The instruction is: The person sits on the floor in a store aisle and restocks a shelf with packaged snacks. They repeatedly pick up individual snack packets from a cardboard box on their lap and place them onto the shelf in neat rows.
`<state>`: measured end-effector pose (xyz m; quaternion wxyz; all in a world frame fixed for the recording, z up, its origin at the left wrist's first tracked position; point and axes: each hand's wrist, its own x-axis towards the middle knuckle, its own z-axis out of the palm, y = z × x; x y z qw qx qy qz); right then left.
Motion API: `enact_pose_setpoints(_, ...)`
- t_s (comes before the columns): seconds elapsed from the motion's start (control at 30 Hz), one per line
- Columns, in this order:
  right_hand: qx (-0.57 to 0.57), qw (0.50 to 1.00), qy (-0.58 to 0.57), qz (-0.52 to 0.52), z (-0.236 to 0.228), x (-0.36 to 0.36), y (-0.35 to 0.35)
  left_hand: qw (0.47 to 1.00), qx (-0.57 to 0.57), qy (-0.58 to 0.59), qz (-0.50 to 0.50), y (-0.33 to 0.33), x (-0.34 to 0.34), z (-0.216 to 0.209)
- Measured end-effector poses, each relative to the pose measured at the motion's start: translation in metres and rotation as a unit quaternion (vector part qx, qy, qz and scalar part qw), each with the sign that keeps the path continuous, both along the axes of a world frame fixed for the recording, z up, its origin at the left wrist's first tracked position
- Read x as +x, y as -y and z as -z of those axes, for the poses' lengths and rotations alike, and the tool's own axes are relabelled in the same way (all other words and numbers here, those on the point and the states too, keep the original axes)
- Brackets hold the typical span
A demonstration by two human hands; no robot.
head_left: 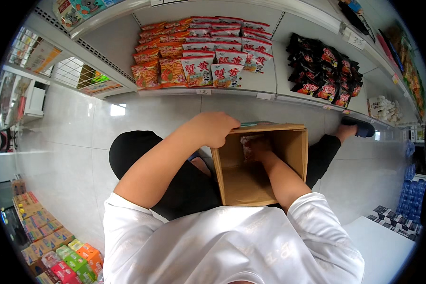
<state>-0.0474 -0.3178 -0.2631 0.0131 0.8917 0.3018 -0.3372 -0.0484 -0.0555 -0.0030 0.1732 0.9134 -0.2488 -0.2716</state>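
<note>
An open brown cardboard box [296, 151] stands between my bent legs, its mouth facing me. My left hand [218, 128] is closed over the box's far left top edge. Inside the box, my right hand [260, 150] reaches down to the far wall and grips a small snack bag [246, 143] with red and pale colouring. Its fingertips are partly lost in shadow. Beyond the box, on the low shelf, stand rows of white and red snack bags [198, 71] beside orange snack bags [146, 75].
Black snack bags [324, 66] fill the shelf at the right, near white packets [384, 110]. A wire-mesh rack [73, 73] stands at the left. Colourful cartons [73, 260] are stacked at the lower left. Blue water bottles [409, 199] and a white surface [378, 244] are at the right.
</note>
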Motion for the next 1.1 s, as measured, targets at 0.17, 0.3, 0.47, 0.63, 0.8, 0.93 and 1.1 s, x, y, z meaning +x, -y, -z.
enact_pose_setpoints(0.17, 0.159, 0.981, 0.078, 0.080, 0.005, -0.014, 0.029, 0.996, -0.066, 0.057, 0.013, 0.006, -0.012, -0.014)
enact_pose_setpoints(0.3, 0.241, 0.954, -0.010, 0.180, -0.007, -0.006, 0.014, 0.995, -0.061, 0.074, 0.034, 0.008, -0.012, -0.017)
enact_pose_setpoints(0.47, 0.281, 0.942, 0.056, 0.175, -0.029, -0.008, 0.013, 0.991, -0.086, 0.098, 0.028, 0.007, -0.010, -0.017)
enact_pose_setpoints(0.63, 0.393, 0.853, -0.097, 0.329, 0.008, -0.002, 0.018, 0.991, -0.093, 0.087, 0.043, 0.009, -0.003, -0.012)
enact_pose_setpoints(0.8, 0.173, 0.962, 0.209, 0.031, -0.020, 0.000, 0.001, 0.994, -0.080, 0.060, 0.034, 0.008, 0.002, -0.011)
enact_pose_setpoints(0.93, 0.102, 0.951, 0.290, 0.000, -0.028, -0.006, -0.001, 0.995, -0.072, 0.062, 0.032, 0.010, 0.005, -0.012)
enact_pose_setpoints(1.1, -0.062, 0.997, -0.029, 0.042, -0.043, 0.008, -0.009, 0.987, -0.117, 0.105, 0.018, 0.006, 0.015, 0.004)
